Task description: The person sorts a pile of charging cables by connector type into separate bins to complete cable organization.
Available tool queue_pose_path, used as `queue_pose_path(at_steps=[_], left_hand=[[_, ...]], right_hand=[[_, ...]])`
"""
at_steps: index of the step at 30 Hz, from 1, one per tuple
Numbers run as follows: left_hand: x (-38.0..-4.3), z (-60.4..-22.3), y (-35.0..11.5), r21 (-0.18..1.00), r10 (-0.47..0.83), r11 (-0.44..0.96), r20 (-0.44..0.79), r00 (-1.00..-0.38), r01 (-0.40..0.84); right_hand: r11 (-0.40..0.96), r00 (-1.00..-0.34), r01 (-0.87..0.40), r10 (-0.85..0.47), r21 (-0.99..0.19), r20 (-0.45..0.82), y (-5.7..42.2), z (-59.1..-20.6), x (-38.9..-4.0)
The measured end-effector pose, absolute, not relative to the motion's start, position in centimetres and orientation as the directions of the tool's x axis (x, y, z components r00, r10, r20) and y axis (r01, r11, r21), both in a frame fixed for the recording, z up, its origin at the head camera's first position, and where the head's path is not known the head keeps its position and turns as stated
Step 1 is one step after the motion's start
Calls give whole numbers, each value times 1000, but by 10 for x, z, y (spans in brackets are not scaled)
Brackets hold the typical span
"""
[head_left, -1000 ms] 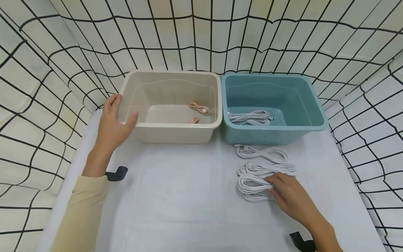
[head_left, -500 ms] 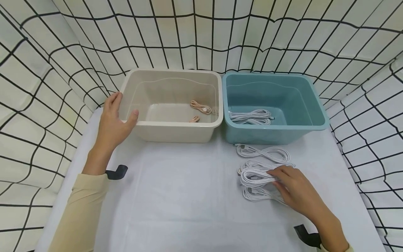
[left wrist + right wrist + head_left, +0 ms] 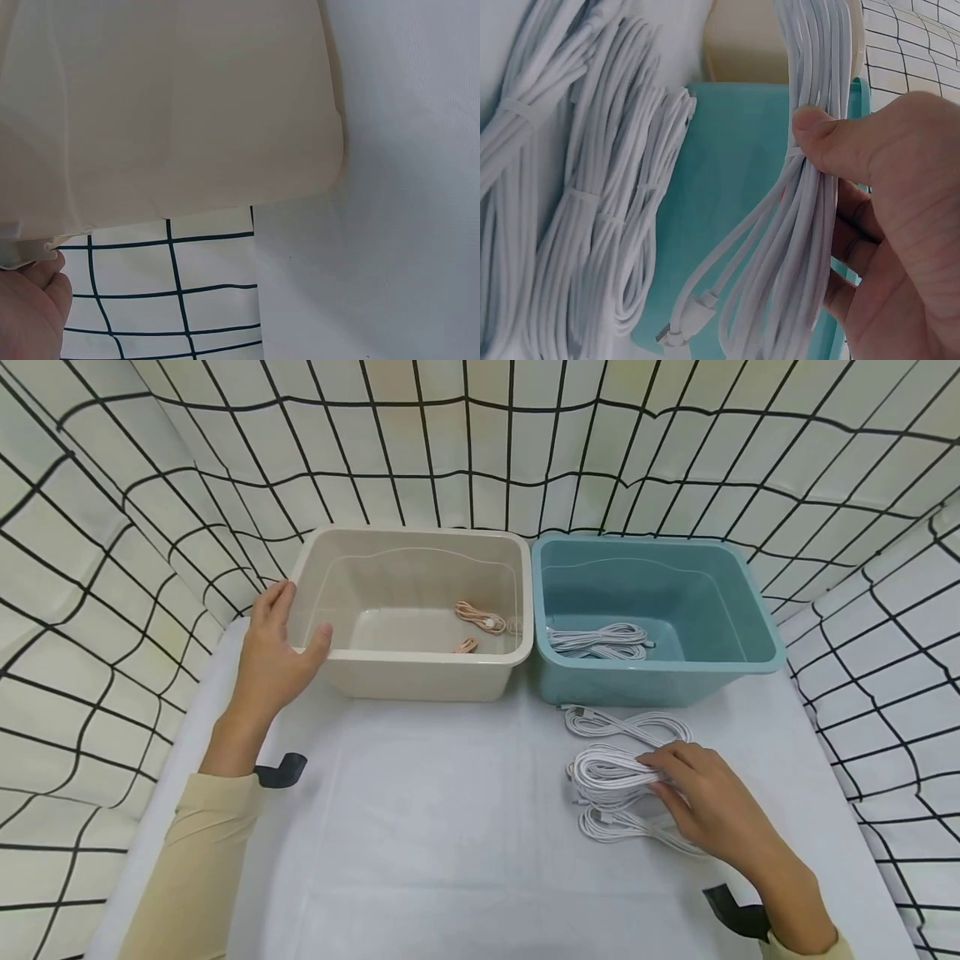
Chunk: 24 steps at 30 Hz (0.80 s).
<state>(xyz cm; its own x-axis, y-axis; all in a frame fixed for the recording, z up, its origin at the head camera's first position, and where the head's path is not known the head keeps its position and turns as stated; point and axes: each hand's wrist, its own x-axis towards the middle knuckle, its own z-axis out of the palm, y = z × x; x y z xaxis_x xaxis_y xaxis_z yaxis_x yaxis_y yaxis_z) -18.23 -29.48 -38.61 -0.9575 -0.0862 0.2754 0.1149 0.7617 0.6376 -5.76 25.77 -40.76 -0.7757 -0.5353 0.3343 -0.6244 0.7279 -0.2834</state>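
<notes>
Two hands out: your left forearm angles up from the lower left, left hand (image 3: 276, 656) spread wide, thumb well apart from the fingers, touching the left end of the beige bin (image 3: 416, 682) at its rim. Your right forearm comes in from the lower right, right hand (image 3: 708, 802) narrowed to a pinch on a white cable coil (image 3: 606, 770), thumb pressed by its tie, fingers behind. That coil sticks out left of your right fingertips, raised, nearer you than the teal bin (image 3: 622, 686). One loose coil (image 3: 600, 722) lies beyond it, just before the teal bin; another coil (image 3: 611, 827) lies on your side, below your right fingers. White coils (image 3: 600, 641) sit inside teal, tan coils (image 3: 480, 617) inside beige.
</notes>
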Motion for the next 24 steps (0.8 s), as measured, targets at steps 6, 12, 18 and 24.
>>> queue_pose_path(at_steps=[6, 12, 18, 24], left_hand=[[-182, -387, -296, 634, -101, 768, 259, -961, 90], [-183, -386, -294, 633, -98, 769, 258, -961, 91], [-182, -386, -295, 621, -97, 779, 264, -960, 92], [-183, -386, -296, 610, -70, 783, 279, -958, 120]], right_hand=[[737, -787, -612, -533, -286, 312, 256, -400, -65], [733, -782, -618, -535, -286, 319, 256, -394, -70], [731, -771, -628, -542, -265, 334, 256, -385, -79], [726, -758, -641, -548, -249, 354, 259, -375, -87]])
